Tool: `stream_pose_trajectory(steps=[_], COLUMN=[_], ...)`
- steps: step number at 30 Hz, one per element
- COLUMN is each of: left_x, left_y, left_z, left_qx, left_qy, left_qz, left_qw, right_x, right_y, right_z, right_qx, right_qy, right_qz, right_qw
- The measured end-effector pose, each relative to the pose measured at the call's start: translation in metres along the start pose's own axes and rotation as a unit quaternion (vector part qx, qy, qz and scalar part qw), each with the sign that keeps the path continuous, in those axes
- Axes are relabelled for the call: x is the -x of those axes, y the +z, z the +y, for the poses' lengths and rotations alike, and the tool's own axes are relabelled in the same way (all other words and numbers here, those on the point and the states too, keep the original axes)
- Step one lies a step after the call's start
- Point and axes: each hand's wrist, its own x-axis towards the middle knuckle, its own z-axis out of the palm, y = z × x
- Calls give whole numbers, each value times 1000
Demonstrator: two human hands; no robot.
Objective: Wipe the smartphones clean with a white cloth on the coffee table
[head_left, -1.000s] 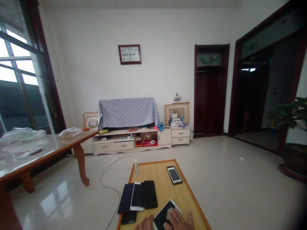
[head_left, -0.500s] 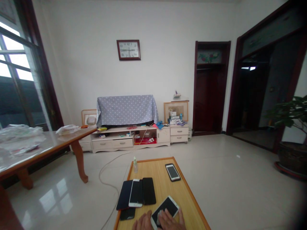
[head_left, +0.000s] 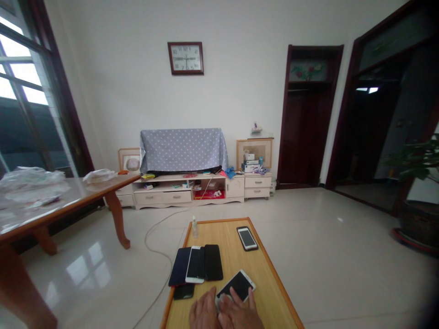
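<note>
A white smartphone [head_left: 240,284] with a dark screen lies at a slant near the front of the wooden tabletop [head_left: 267,292]. Along its lower left edge, the curled fingers of my left hand [head_left: 205,310] grip it, with their tips partly hidden. My right hand [head_left: 240,313] lies over the lower part of the phone. Its fingers press a small pale cloth-like piece [head_left: 224,299] against the glass; most of that piece is covered. Just beyond are a dark blue phone or case [head_left: 179,267], another white phone [head_left: 195,265], a black phone [head_left: 214,262] and a smaller black one [head_left: 184,291].
A phone in a black case [head_left: 247,238] lies at the tabletop's far right. A small clear spray bottle [head_left: 195,227] stands at its far left corner. On the floor to the left runs a cable [head_left: 147,246], near a larger wooden table [head_left: 85,194] with plastic bags.
My right hand has shifted slightly left and down the phone with the pale piece, uncovering more of the upper screen. The camera view has tilted downward a little.
</note>
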Motion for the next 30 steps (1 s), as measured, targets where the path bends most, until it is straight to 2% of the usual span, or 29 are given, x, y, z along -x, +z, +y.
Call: stream_pose_trajectory(steps=[4, 9, 14, 17, 23, 25, 28, 30], left_x=[1, 4, 0, -3, 2, 4, 4, 3], left_y=[-3, -8, -5, -2, -10, -14, -18, -17], left_z=[3, 7, -1, -5, 2, 7, 10, 10], left_qx=[-2, -3, 26, 34, 21, 20, 39, 56], left_qy=[-9, -20, -32, -23, -15, -21, -23, -23], left_qz=[-18, -32, -79, -103, -42, -43, -45, -43], left_qw=[1000, 999, 996, 994, 999, 999, 998, 997], right_x=[-3, -2, 12, 17, 5, -2, -11, -12], right_y=[0, -17, -29, -34, -31, -29, -29, -27], right_z=[-10, -11, -6, -5, -10, -2, 17, 25], right_qx=[-26, -22, -4, -10, -27, -12, 40, 62], right_qy=[-41, -45, -43, -29, -39, -13, 99, 153], right_qz=[-6, -23, -80, -86, -82, -45, 25, 46], right_qw=[999, 998, 996, 996, 995, 999, 994, 985])
